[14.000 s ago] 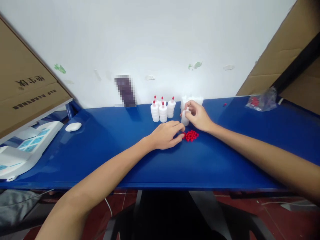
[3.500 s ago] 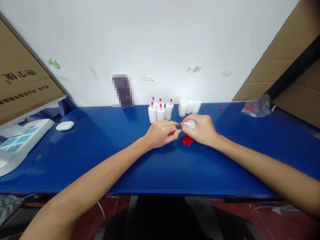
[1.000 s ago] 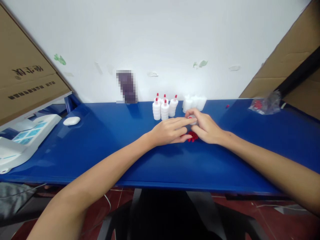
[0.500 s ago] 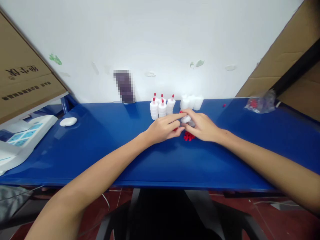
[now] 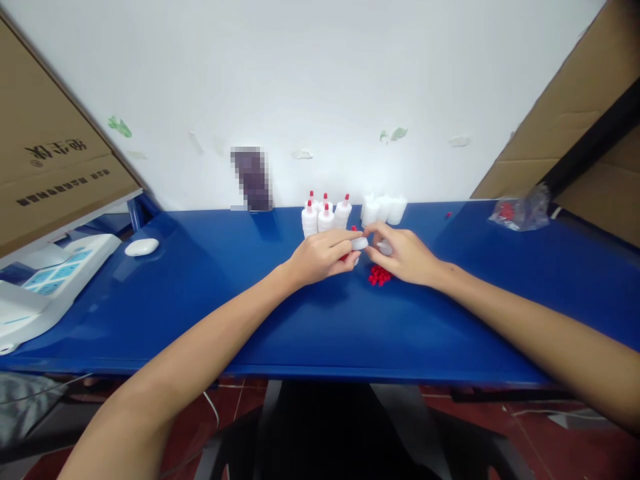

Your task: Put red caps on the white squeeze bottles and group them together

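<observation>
A white round cap-like piece (image 5: 359, 244) is pinched in the fingers of my left hand (image 5: 323, 255), and a bit of red (image 5: 344, 257) shows among those fingers. My right hand (image 5: 407, 255) has thumb and index finger curved apart, their tips close to the edge of the white piece; whether they touch it is unclear. Within the curve of that hand a white nozzle top (image 5: 384, 248) is partly hidden. A pile of small red tips (image 5: 380, 275) lies just below the right hand. Behind the left hand stand several white squeeze bottles (image 5: 326, 219) with red tips.
White bottles without red tips (image 5: 383, 209) stand by the wall. A clear bag (image 5: 520, 210) with red pieces and a loose red tip (image 5: 449, 215) lie to the right. Leftward are a white oval object (image 5: 142, 247), a white device (image 5: 65, 280) and a cardboard box (image 5: 60, 140).
The white piece has moved left, out of my right fingers' grasp and into my left hand. A gap has opened between the hands, and the view has shifted slightly.
</observation>
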`<action>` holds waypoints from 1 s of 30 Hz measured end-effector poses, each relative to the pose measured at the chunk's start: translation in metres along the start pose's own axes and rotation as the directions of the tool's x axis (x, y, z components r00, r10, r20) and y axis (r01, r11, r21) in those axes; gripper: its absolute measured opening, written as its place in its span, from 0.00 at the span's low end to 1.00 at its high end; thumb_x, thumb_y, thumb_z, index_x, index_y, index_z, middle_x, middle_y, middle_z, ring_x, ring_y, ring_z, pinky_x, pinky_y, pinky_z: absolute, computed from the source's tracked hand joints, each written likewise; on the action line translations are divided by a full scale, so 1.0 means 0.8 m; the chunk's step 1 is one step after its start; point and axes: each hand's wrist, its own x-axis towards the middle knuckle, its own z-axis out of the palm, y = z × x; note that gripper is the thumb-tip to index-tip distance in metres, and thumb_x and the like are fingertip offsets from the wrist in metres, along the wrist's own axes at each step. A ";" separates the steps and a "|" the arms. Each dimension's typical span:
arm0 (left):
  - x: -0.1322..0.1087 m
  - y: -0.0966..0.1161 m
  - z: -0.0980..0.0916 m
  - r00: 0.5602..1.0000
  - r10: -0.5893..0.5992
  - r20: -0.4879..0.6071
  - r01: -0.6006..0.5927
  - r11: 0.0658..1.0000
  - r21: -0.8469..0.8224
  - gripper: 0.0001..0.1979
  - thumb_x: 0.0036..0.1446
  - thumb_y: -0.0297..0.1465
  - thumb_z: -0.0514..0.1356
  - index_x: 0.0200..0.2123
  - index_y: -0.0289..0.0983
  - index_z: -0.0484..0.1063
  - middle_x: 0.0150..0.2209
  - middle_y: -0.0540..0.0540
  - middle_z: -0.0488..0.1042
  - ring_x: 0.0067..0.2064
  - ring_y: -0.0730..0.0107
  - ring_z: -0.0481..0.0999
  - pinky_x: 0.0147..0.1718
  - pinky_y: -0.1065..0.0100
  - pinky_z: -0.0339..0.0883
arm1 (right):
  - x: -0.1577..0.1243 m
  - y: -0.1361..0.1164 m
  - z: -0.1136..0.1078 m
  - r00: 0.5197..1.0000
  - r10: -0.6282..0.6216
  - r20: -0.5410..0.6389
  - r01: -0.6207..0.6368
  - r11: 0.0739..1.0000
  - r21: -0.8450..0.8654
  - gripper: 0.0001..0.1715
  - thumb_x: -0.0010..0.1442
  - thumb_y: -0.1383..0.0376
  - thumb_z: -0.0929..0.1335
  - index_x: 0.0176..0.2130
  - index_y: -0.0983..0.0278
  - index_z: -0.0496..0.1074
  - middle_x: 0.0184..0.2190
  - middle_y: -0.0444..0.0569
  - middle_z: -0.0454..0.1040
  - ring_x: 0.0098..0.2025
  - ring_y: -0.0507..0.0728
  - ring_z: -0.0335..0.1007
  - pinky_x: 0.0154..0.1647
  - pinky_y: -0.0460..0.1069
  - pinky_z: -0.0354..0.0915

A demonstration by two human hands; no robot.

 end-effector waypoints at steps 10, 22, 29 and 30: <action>0.001 -0.001 -0.005 0.998 0.066 -0.013 -0.065 0.997 0.043 0.10 0.64 0.28 0.60 0.29 0.37 0.67 0.40 0.43 0.84 0.38 0.70 0.84 0.38 0.69 0.82 | -0.002 0.000 0.004 0.997 -0.069 -0.021 0.068 0.998 -0.015 0.15 0.64 0.60 0.67 0.49 0.62 0.74 0.28 0.43 0.75 0.27 0.54 0.71 0.32 0.48 0.64; -0.001 0.000 -0.002 0.995 0.067 0.078 -0.072 0.995 0.066 0.11 0.65 0.28 0.59 0.28 0.37 0.69 0.35 0.48 0.84 0.35 0.71 0.84 0.36 0.70 0.79 | -0.001 0.001 0.009 0.997 -0.080 0.014 0.081 0.993 -0.082 0.13 0.62 0.64 0.68 0.46 0.60 0.78 0.30 0.45 0.79 0.29 0.54 0.74 0.32 0.48 0.63; -0.006 -0.001 0.004 0.986 0.024 0.164 -0.034 0.998 0.058 0.12 0.67 0.29 0.57 0.29 0.36 0.71 0.33 0.48 0.82 0.35 0.72 0.83 0.36 0.71 0.77 | -0.001 -0.003 0.001 1.000 -0.022 -0.014 0.021 0.996 -0.087 0.12 0.59 0.58 0.70 0.40 0.61 0.79 0.26 0.43 0.77 0.27 0.54 0.73 0.30 0.48 0.61; -0.006 -0.001 0.004 0.987 0.019 0.162 -0.027 0.998 0.050 0.12 0.67 0.29 0.57 0.29 0.36 0.71 0.33 0.48 0.82 0.35 0.72 0.82 0.35 0.71 0.76 | -0.002 -0.003 0.000 0.999 -0.005 -0.045 0.002 0.997 -0.081 0.13 0.57 0.55 0.71 0.38 0.61 0.79 0.24 0.42 0.75 0.25 0.54 0.71 0.29 0.48 0.60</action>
